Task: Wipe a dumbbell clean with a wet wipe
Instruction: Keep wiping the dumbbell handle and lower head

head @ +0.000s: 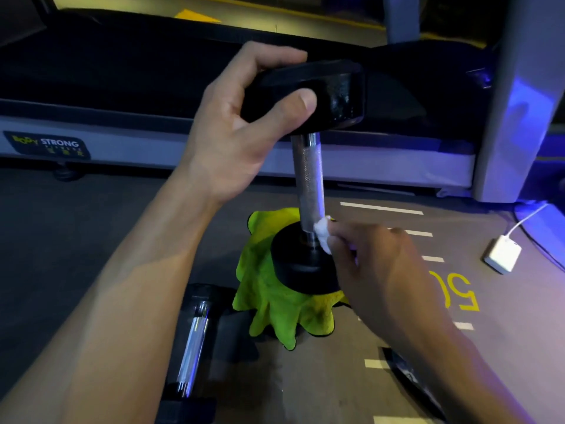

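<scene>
Nearest us, our right hand (379, 270) pinches the crumpled white wet wipe (323, 234) against the black-headed, knurled-steel dumbbell (308, 179), upright on a lime-green microfibre cloth (275, 310). Our left hand (244, 123) grips its top head; slackening risks toppling.

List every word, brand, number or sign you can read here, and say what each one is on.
"BODY STRONG": dark label on the grey side rail of the treadmill; "BODY" is partly blurred.
Small characters under "STRONG" on that label: too blurred to read.
"50": yellow number painted on the floor, its left edge behind the right hand.
Upright dumbbell: no readable text.
</scene>
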A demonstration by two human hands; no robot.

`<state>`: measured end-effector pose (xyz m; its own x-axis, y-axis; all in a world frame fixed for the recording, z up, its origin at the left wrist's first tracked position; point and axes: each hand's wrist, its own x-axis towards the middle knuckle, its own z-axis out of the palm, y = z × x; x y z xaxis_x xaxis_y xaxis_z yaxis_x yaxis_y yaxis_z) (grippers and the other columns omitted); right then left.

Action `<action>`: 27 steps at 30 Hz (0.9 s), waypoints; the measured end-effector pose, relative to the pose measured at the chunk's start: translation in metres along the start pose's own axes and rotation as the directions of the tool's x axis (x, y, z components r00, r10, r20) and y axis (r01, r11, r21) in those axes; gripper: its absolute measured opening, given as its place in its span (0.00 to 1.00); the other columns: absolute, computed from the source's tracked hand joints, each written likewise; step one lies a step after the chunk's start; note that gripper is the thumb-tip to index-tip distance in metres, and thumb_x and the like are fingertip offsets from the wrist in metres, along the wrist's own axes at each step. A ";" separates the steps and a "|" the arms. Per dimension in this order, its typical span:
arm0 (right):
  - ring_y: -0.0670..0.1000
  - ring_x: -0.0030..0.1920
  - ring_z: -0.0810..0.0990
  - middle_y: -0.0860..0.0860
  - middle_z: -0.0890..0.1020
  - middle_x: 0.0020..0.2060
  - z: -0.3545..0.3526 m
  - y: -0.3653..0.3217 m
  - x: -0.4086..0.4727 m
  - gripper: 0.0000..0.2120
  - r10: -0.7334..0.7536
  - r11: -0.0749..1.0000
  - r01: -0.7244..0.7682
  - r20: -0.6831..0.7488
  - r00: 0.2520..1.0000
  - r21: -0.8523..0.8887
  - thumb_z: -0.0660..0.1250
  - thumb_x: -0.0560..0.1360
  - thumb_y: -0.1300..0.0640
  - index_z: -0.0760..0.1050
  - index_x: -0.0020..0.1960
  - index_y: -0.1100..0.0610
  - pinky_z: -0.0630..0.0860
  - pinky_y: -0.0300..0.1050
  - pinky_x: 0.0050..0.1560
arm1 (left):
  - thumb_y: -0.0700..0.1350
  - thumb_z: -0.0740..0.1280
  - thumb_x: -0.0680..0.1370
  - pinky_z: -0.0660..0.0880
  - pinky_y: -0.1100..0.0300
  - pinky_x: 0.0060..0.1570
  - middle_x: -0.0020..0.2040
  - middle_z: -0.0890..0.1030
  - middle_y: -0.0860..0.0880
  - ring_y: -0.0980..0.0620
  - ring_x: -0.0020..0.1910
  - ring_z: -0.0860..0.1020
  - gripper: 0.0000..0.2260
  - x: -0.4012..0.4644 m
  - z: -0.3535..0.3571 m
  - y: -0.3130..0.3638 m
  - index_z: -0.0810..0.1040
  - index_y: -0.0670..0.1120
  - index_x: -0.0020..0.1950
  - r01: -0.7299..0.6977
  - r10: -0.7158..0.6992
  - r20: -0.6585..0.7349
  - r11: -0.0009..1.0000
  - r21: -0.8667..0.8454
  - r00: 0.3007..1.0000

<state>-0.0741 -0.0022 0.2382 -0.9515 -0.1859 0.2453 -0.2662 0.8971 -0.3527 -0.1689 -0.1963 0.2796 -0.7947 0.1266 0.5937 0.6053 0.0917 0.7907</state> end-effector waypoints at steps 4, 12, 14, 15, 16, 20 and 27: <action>0.58 0.36 0.82 0.48 0.85 0.36 0.002 -0.022 -0.010 0.12 0.007 0.999 -0.009 -0.076 0.997 -0.034 0.60 0.79 0.48 0.81 0.50 0.48 0.78 0.50 0.34 | 0.47 0.70 0.81 0.75 0.65 0.57 0.57 0.80 0.52 0.61 0.56 0.79 0.14 0.001 0.001 0.000 0.75 0.46 0.66 0.003 -0.003 0.001 1.000 -0.010 1.000; 0.49 0.35 0.75 0.46 0.75 0.32 0.023 -0.021 0.001 0.06 -0.086 0.991 0.079 -0.061 0.994 -0.107 0.69 0.77 0.55 0.81 0.43 0.47 0.60 0.39 0.34 | 0.49 0.70 0.79 0.75 0.64 0.56 0.56 0.80 0.52 0.61 0.56 0.79 0.16 -0.001 0.001 0.003 0.75 0.47 0.65 -0.002 0.002 0.014 1.000 0.003 1.000; 0.45 0.41 0.81 0.45 0.82 0.39 0.015 -0.005 0.009 0.07 -0.018 0.958 0.018 -0.001 1.000 0.286 0.66 0.81 0.51 0.84 0.50 0.46 0.72 0.36 0.41 | 0.49 0.70 0.79 0.74 0.65 0.57 0.57 0.80 0.52 0.61 0.56 0.79 0.16 -0.002 0.001 0.004 0.75 0.47 0.65 -0.007 0.007 0.017 1.000 0.006 1.000; 0.44 0.44 0.83 0.44 0.85 0.43 0.008 0.001 0.010 0.08 0.010 0.894 0.024 -0.074 0.997 0.447 0.66 0.81 0.51 0.84 0.52 0.47 0.78 0.41 0.46 | 0.49 0.70 0.79 0.74 0.65 0.57 0.57 0.80 0.51 0.61 0.57 0.79 0.16 -0.002 0.002 0.004 0.75 0.47 0.66 -0.008 0.008 0.025 1.000 0.006 1.000; 0.46 0.47 0.84 0.44 0.85 0.46 0.002 0.005 0.013 0.07 0.026 0.867 0.092 -0.228 0.973 0.490 0.66 0.82 0.53 0.83 0.53 0.48 0.80 0.48 0.48 | 0.49 0.70 0.80 0.75 0.65 0.57 0.58 0.80 0.50 0.60 0.57 0.79 0.16 -0.002 0.002 0.004 0.75 0.47 0.66 -0.010 0.009 0.033 1.000 0.006 0.999; 0.48 0.48 0.78 0.49 0.75 0.49 0.008 0.009 0.020 0.04 -0.018 0.941 0.184 -0.503 0.864 0.283 0.71 0.78 0.62 0.82 0.52 0.56 0.75 0.38 0.49 | 0.50 0.70 0.79 0.75 0.64 0.57 0.57 0.80 0.51 0.60 0.57 0.79 0.16 -0.001 0.004 0.004 0.75 0.47 0.65 -0.001 0.000 0.016 1.000 0.004 1.000; 0.48 0.44 0.80 0.47 0.81 0.43 0.023 0.002 0.026 0.06 -0.148 0.974 0.186 -0.262 0.954 0.128 0.77 0.73 0.59 0.86 0.48 0.50 0.73 0.37 0.44 | 0.50 0.70 0.79 0.75 0.64 0.56 0.56 0.79 0.53 0.61 0.56 0.79 0.15 -0.001 0.002 0.002 0.75 0.48 0.65 0.016 -0.017 -0.004 1.000 -0.011 1.000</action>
<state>-0.1033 -0.0143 0.2230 -0.8274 -0.2050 0.5228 -0.4563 0.7881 -0.4131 -0.1672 -0.1946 0.2801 -0.8047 0.1212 0.5811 0.5916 0.0830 0.8019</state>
